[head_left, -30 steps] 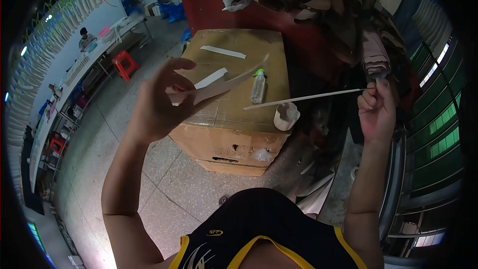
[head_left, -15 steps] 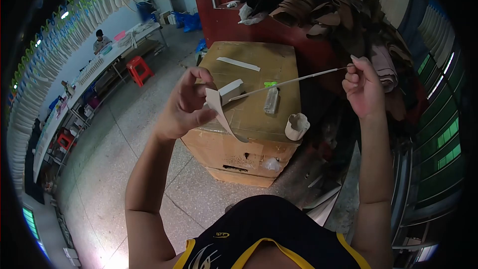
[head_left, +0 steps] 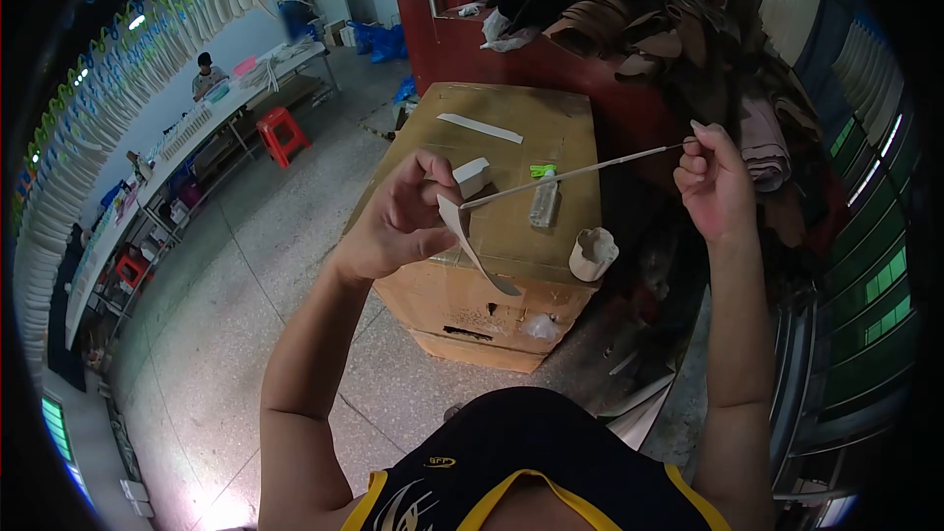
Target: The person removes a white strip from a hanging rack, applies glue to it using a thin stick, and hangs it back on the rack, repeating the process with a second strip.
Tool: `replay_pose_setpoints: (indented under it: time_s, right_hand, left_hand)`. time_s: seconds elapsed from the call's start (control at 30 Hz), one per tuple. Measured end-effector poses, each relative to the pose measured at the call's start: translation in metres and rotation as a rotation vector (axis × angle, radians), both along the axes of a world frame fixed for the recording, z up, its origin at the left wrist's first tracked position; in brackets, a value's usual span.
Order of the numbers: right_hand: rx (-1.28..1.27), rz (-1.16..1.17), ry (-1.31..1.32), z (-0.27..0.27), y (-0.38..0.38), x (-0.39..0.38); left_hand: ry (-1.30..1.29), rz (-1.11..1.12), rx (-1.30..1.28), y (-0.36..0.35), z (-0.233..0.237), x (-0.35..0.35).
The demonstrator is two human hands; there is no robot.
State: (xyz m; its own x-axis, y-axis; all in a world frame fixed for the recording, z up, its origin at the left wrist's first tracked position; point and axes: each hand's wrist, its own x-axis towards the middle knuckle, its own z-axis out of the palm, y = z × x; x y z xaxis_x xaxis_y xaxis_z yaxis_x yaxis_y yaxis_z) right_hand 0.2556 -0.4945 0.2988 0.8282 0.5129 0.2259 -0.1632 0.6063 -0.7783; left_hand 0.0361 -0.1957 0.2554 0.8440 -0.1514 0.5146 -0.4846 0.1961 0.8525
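My left hand (head_left: pixel 393 221) is closed around a pale, curved flat strip (head_left: pixel 474 256), held by its edge between thumb and fingers; the strip's lower end hangs free. From near its upper end, a thin pale cord-like piece (head_left: pixel 580 171) runs taut and slanted up to the right. My right hand (head_left: pixel 718 182) pinches its thin dark far end. Below the hands stands a large cardboard box (head_left: pixel 541 118). On it lie a white flat strip (head_left: pixel 480 128), a white block (head_left: pixel 473 177), a clear bottle with a green top (head_left: pixel 544 202) and a whitish cup (head_left: pixel 593 256).
Rolled brown and dark sheets (head_left: pixel 678 39) are piled behind the box at right. Pale strips hang from clips overhead (head_left: pixel 128 88). At left, a person (head_left: pixel 208 79) sits at a long table (head_left: pixel 211 123), with a red stool (head_left: pixel 283 135) nearby.
My left hand has moved right and slightly down with the curved strip, closer to my right hand. The right hand stays almost in place, still pinching the thin piece's end.
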Motion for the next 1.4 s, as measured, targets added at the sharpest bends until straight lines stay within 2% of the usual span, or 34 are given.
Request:
replay_pose_setpoints:
  time_s: [0.07, 0.3, 0.37, 0.6, 0.8, 1.0, 1.2, 1.3, 1.4]
  right_hand:
    - [0.001, 0.0, 0.004, -0.001, -0.001, 0.0]
    - [0.006, -0.008, 0.03, -0.005, -0.002, 0.001]
    - [0.002, -0.017, 0.032, -0.005, -0.001, 0.001]
    - [-0.027, -0.028, 0.006, -0.01, 0.001, -0.005]
    - [-0.141, -0.023, -0.143, -0.025, 0.012, -0.025]
    - [-0.422, 0.043, -0.416, -0.045, 0.021, -0.045]
    - [-0.569, 0.118, -0.586, -0.057, 0.033, -0.051]
    - [-0.614, 0.114, -0.712, -0.063, 0.036, -0.049]
    - [-0.594, 0.105, -0.681, -0.057, 0.032, -0.05]
  left_hand:
    - [0.026, 0.171, -0.026, -0.011, 0.004, 0.0]
    - [0.012, 0.164, -0.013, -0.008, -0.001, 0.004]
    - [-0.006, -0.011, 0.015, 0.002, -0.005, 0.007]
    - [-0.015, -0.04, -0.027, -0.002, -0.004, 0.01]
    - [0.0, -0.049, -0.052, -0.003, 0.002, 0.011]
    - [-0.085, 0.035, 0.006, 0.0, 0.013, 0.013]
    - [-0.112, 0.061, -0.012, 0.002, 0.03, 0.011]
    - [-0.139, 0.076, -0.074, 0.002, 0.037, 0.009]
    - [-0.163, 0.12, -0.071, 0.012, 0.039, 0.005]
